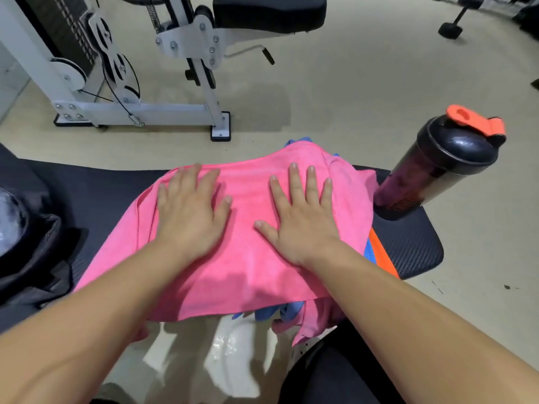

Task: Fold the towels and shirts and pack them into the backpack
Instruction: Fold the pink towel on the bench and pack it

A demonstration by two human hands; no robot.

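While both palms press flat, the pink towel [248, 258] lies spread over a pile of blue and orange cloth [379, 255] on the black bench [408, 246]. Left hand [189, 217] and right hand [303, 217] rest open, fingers splayed, gripping nothing; the towel sits directly beneath them. Smoothing outward before folding would likely give a crisp crease. A dark bag [32, 258], probably the backpack, waits at left.

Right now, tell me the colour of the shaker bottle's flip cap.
Orange, on a black lid; the shaker bottle shows clearly in the head view.
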